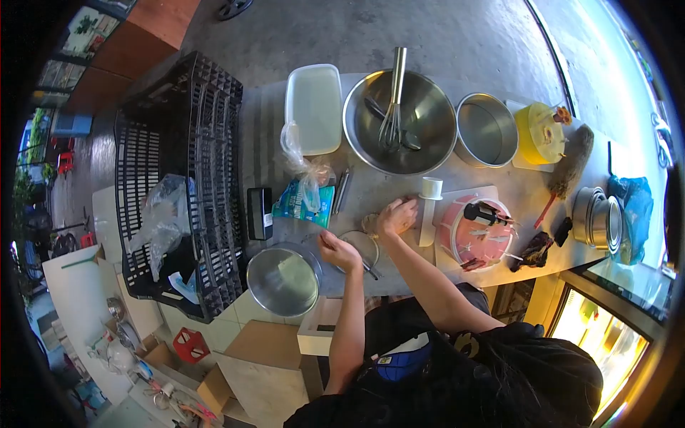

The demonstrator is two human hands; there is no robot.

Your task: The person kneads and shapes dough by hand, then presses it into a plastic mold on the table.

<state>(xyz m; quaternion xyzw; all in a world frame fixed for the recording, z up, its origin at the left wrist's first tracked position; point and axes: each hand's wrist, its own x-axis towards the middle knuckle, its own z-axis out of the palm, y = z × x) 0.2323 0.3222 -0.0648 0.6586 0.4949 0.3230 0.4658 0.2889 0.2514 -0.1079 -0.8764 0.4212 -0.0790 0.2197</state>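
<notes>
My left hand [339, 251] is curled closed above the front of the table, beside a steel bowl [284, 279]. Whatever it may hold is hidden. To its right, my right hand [398, 216] rests low over the tabletop with bent fingers, touching a small brownish thing [370, 224] that I cannot make out. Between the hands lies a thin-rimmed round item [359, 250], perhaps a sieve, with a dark handle. Past my left hand sits a teal packet [307, 202] under a clear plastic bag. A small white cup [431, 187] stands just beyond my right hand.
A large mixing bowl [432, 114] holds a whisk [392, 114]. Around it are a pale plastic tub [314, 107], a round cake tin [487, 130], a yellow cake [540, 133] and a pink cake [471, 235]. A black crate [193, 185] stands at the left, cake tins [596, 217] at the right.
</notes>
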